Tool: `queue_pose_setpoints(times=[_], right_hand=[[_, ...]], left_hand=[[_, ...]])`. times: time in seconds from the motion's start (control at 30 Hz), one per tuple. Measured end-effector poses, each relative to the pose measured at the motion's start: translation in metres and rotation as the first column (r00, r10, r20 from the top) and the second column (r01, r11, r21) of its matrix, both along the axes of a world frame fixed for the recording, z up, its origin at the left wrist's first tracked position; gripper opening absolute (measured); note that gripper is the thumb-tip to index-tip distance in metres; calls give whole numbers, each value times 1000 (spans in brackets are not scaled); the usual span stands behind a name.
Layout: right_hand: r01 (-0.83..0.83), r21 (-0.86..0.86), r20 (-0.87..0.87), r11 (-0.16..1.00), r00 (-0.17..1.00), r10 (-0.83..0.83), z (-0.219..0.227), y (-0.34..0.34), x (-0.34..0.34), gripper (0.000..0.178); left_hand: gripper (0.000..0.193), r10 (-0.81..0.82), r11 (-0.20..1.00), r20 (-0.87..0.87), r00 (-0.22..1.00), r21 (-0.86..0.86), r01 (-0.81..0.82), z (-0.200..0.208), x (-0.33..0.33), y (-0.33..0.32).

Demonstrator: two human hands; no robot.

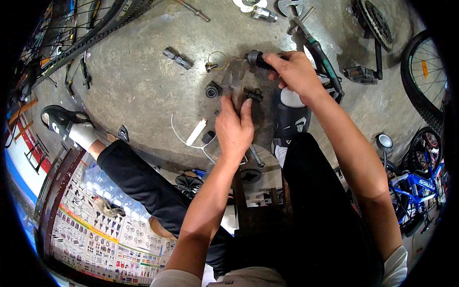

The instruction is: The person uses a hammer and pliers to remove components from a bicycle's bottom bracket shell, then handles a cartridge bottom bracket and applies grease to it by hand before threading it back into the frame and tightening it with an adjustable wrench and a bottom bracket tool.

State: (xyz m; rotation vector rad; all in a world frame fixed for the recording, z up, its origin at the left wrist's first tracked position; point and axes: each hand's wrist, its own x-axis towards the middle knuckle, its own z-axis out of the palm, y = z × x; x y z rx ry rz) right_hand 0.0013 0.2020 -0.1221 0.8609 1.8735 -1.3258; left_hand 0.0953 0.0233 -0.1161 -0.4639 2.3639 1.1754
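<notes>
Gripping a black cylindrical part [255, 58], right hand [294, 71], left hand [234, 126] pressing small dark fitting [253, 94], stained concrete floor [138, 81].

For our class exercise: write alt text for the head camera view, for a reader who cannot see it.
Seen from above, a seated person's left hand presses a small dark part on a stained concrete floor, while the right hand grips a black-handled tool. Loose bicycle parts, a pedal crank and wheels lie around.

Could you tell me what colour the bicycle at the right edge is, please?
The bicycle has a blue frame, seen in the head view.
</notes>
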Motion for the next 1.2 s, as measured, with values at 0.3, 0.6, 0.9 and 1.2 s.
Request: queue_pose_setpoints(times=[0.3,0.6,0.9,1.2], right_hand=[[-82,124,-289,989,951,115,-8,-5,9,35],[-301,430,-397,851,784,478,1,-5,12,39],[-334,479,-327,811,790,519,9,-9,4,40],[-366,490,-285,791,790,542,12,-9,1,45]], left_hand=[[36,32,999,-74,997,31,-29,10,-4,0],[35,18,998,-21,1000,57,-16,5,-10,0],[35,-48,999,-114,992,-24,46,-3,-3,-6],[33,3,1000,-477,879,9,2,12,-8,-8]])
